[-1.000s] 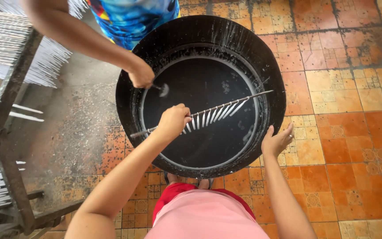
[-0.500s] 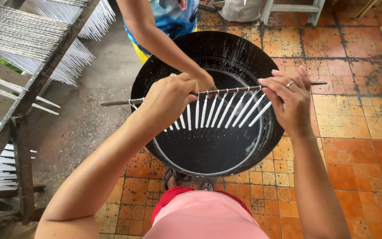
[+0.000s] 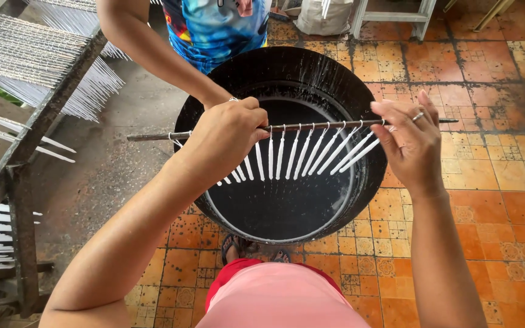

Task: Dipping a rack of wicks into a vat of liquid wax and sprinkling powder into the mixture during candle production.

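Left hand (image 3: 226, 143) clenched on the thin rod (image 3: 311, 127), right hand (image 3: 411, 143) pinching its right end, held level over the black tub (image 3: 335, 79); hanging white candles (image 3: 311, 152) look light, soft, fragile, so grip the stiff rod only.

A thin rod (image 3: 311, 127) is being held level above a wide vat (image 3: 287, 67), gripped by the left hand (image 3: 226, 136) toward its left end and by the right hand (image 3: 409, 143) toward its right. A row of candles (image 3: 302, 152) is hanging beneath it, between the hands. Behind the vat another person's arm (image 3: 153, 58) is being extended; a rack (image 3: 28, 140) of more candles is standing at left.
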